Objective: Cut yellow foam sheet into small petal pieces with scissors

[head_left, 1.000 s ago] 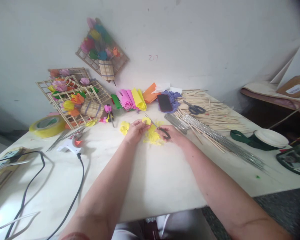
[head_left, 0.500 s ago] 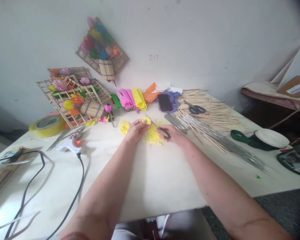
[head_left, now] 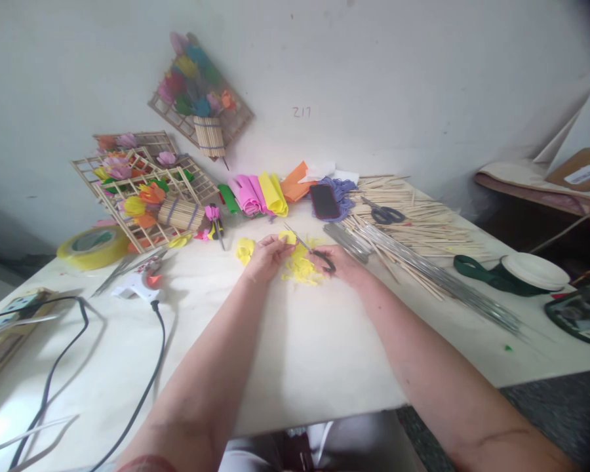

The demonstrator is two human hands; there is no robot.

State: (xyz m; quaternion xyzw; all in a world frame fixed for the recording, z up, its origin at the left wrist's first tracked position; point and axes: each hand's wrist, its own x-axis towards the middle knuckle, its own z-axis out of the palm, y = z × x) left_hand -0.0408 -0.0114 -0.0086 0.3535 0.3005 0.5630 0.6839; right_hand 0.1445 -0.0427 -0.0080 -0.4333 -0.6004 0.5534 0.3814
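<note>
My left hand pinches a small yellow paper piece at mid table. My right hand grips small scissors, their blades pointing up-left at that piece. A heap of yellow paper scraps lies between the two hands on the white table. A yellow paper flower rests just left of my left hand.
Rolled coloured paper, a phone, black scissors, wooden sticks and wires lie behind and right. Stick racks with paper flowers, a tape roll, a glue gun and cables are left. Green ribbon lies right.
</note>
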